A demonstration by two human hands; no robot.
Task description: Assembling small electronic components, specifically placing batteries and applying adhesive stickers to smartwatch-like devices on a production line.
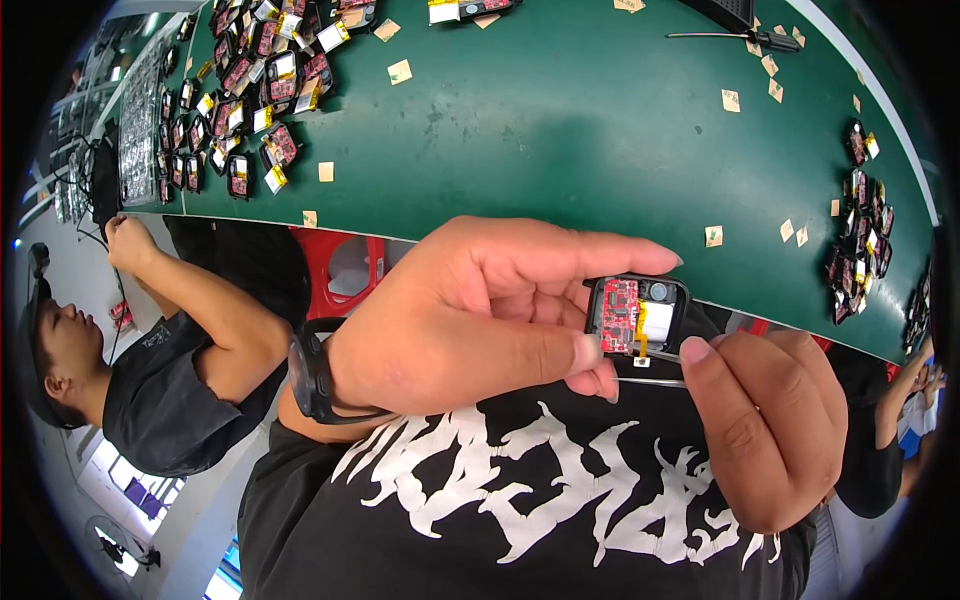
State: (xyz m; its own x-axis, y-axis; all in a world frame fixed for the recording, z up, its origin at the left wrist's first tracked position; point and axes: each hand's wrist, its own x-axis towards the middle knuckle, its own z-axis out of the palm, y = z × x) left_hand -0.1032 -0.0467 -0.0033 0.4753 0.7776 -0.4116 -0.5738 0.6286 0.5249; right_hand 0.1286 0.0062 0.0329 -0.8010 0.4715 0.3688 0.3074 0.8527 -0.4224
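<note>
Circuit-board casing (634, 316): pinching it between thumb and fingers of left hand (430, 320) beside green table (560, 130), pinching slim metal tool (648, 381) in right hand (775, 420), apparently positioning flex tab (642, 361), likely needing steady alignment next.

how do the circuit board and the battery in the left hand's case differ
The circuit board is red; the battery is whitish with a yellow edge. The board is crowded with small components; the battery looks plain. Both sit in the black case.
</note>
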